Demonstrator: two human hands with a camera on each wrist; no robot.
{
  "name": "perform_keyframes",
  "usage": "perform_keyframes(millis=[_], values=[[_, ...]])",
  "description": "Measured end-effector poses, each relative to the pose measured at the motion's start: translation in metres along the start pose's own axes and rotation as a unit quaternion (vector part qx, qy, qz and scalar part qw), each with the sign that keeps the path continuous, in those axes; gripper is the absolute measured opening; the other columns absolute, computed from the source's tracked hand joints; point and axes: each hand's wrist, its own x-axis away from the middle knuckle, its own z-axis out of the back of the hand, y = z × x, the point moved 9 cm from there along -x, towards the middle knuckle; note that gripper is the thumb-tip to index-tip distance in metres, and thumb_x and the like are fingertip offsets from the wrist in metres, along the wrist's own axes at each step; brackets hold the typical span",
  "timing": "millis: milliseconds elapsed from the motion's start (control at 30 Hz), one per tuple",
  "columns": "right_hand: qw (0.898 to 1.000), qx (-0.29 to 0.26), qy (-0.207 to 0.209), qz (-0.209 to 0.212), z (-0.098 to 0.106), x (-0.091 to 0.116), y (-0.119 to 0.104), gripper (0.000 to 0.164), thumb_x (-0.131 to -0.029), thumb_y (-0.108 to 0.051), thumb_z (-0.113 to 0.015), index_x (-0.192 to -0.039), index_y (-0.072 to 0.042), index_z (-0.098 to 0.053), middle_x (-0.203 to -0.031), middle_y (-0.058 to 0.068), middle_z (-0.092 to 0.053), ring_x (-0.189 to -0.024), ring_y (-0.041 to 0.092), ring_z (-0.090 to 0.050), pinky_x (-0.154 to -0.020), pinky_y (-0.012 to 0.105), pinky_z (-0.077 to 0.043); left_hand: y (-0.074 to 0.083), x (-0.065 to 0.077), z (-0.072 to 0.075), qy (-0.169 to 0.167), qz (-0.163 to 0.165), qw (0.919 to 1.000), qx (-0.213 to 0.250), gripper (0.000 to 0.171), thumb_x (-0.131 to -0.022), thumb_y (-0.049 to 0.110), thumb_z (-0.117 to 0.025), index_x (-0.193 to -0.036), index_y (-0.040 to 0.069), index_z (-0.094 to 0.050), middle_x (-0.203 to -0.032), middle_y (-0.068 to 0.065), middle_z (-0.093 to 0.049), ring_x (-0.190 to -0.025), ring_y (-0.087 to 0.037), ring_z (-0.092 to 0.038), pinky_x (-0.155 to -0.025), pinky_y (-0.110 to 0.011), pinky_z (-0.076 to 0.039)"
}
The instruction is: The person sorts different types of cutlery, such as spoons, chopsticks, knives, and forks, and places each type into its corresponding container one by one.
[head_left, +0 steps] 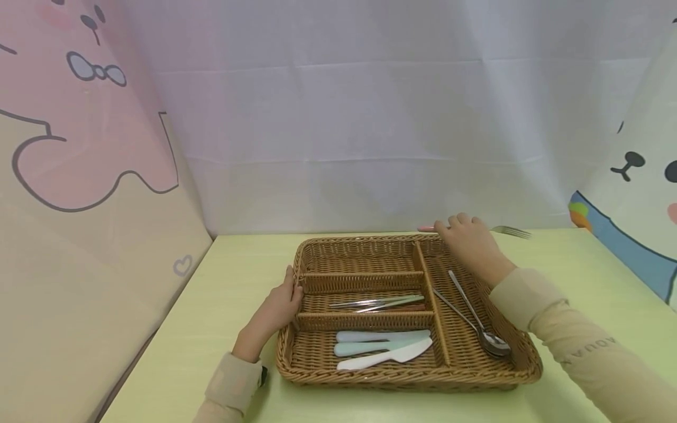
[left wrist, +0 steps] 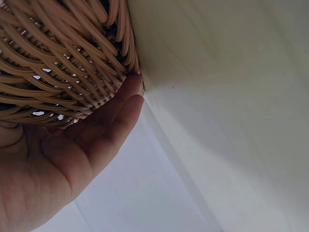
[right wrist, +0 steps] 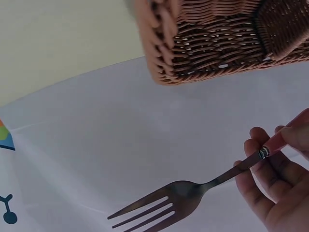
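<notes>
My right hand (head_left: 471, 245) pinches a fork (right wrist: 186, 195) by its pink handle, above the far right rim of a wicker cutlery basket (head_left: 391, 374). The fork's metal tines point right in the head view. At the basket's left side, my left hand (head_left: 276, 306) holds the rim, its fingers (left wrist: 118, 121) along the outer wall and part of the thumb hidden. Two metal spoons (head_left: 494, 345) lie in the long right compartment. Slim chopsticks (head_left: 378, 304) with green and brown ends lie in the middle left compartment, and several plastic knives (head_left: 388, 356) in the front one.
The basket stands on a pale yellow-green table (head_left: 211, 329). A white cloth (head_left: 359, 117) hangs behind the table's far edge. Printed panels with cartoon animals stand at the left (head_left: 79, 158) and right (head_left: 634, 223).
</notes>
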Motion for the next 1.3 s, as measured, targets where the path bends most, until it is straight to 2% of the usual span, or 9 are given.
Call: perform_keyframes(millis=[133,467,633,767,933,1067,1133,1200,1300], values=[[1.0,0.002,-0.009,0.012,0.001,-0.008,-0.014,0.031,-0.081,0.002,-0.062,-0.111,-0.003,-0.054,-0.092,0.017,-0.059,-0.086,0.035,-0.057,-0.068,0.044,-0.05,-0.001,0.0,0.0,-0.001,0.003,1.0,0.004,0.064,-0.1,0.022,-0.032,-0.145,0.0,0.008,-0.049,0.0,-0.04,-0.037,-0.01,-0.029,-0.037,-0.021,-0.03],[0.999,-0.021,-0.022,0.042,0.003,-0.024,-0.048,0.048,-0.074,0.008,-0.067,-0.116,-0.008,-0.051,-0.097,0.016,-0.059,-0.089,0.032,-0.058,-0.073,0.043,-0.05,0.001,0.001,0.001,0.002,-0.002,1.0,0.005,0.064,-0.1,0.021,-0.033,-0.145,0.0,0.008,-0.049,0.0,-0.04,-0.037,-0.01,-0.03,-0.036,-0.021,-0.03],[0.998,-0.029,-0.04,0.046,-0.002,-0.032,-0.063,0.053,-0.075,0.008,-0.066,-0.122,-0.011,-0.05,-0.101,0.015,-0.06,-0.092,0.031,-0.058,-0.075,0.043,-0.05,0.001,0.001,0.0,0.002,-0.001,1.0,0.005,0.064,-0.1,0.021,-0.033,-0.145,0.0,0.008,-0.047,0.0,-0.038,-0.036,-0.01,-0.028,-0.035,-0.02,-0.029],[0.995,-0.074,-0.044,0.051,-0.004,-0.038,-0.074,0.054,-0.075,0.01,-0.065,-0.123,-0.01,-0.05,-0.099,0.017,-0.06,-0.087,0.032,-0.059,-0.073,0.042,-0.051,0.001,0.001,0.0,0.0,0.003,1.0,0.005,0.064,-0.1,0.022,-0.032,-0.145,0.0,0.008,-0.047,0.0,-0.038,-0.035,-0.01,-0.028,-0.035,-0.02,-0.028],[0.982,-0.171,-0.056,0.051,-0.008,-0.044,-0.087,0.055,-0.075,0.016,-0.061,-0.124,-0.009,-0.051,-0.095,0.019,-0.058,-0.084,0.031,-0.058,-0.071,0.04,-0.051,0.0,0.001,0.0,0.0,0.004,1.0,0.005,0.064,-0.1,0.022,-0.032,-0.145,0.0,0.008,-0.047,0.0,-0.039,-0.035,-0.01,-0.028,-0.035,-0.021,-0.028],[0.973,-0.204,-0.088,0.061,-0.014,-0.048,-0.1,0.058,-0.077,0.019,-0.055,-0.127,-0.011,-0.05,-0.107,0.022,-0.057,-0.098,0.036,-0.057,-0.083,0.045,-0.049,0.001,0.001,0.0,0.0,0.001,1.0,0.006,0.064,-0.1,0.021,-0.032,-0.145,0.0,0.008,-0.047,0.0,-0.038,-0.035,-0.01,-0.027,-0.035,-0.021,-0.028],[0.966,-0.224,-0.115,0.06,-0.02,-0.049,-0.104,0.059,-0.08,0.019,-0.051,-0.129,-0.013,-0.049,-0.118,0.023,-0.053,-0.112,0.039,-0.051,-0.092,0.05,-0.043,0.001,0.002,0.0,0.0,0.0,1.0,0.006,0.064,-0.1,0.021,-0.032,-0.145,0.0,0.008,-0.047,0.0,-0.038,-0.035,-0.01,-0.027,-0.035,-0.02,-0.028],[0.96,-0.236,-0.138,0.057,-0.025,-0.05,-0.108,0.055,-0.083,0.018,-0.048,-0.129,-0.012,-0.049,-0.126,0.024,-0.048,-0.118,0.04,-0.047,-0.096,0.052,-0.04,0.001,0.001,0.0,0.0,-0.001,1.0,0.006,0.064,-0.1,0.021,-0.032,-0.145,0.001,0.008,-0.047,0.001,-0.037,-0.035,-0.01,-0.026,-0.035,-0.02,-0.027],[0.952,-0.259,-0.152,0.064,-0.031,-0.05,-0.114,0.043,-0.085,0.016,-0.046,-0.119,-0.009,-0.053,-0.126,0.024,-0.047,-0.121,0.04,-0.044,-0.097,0.052,-0.039,0.0,0.001,-0.001,-0.001,0.0,1.0,0.006,0.064,-0.1,0.021,-0.032,-0.145,0.001,0.009,-0.046,0.001,-0.037,-0.035,-0.01,-0.026,-0.035,-0.02,-0.027]])
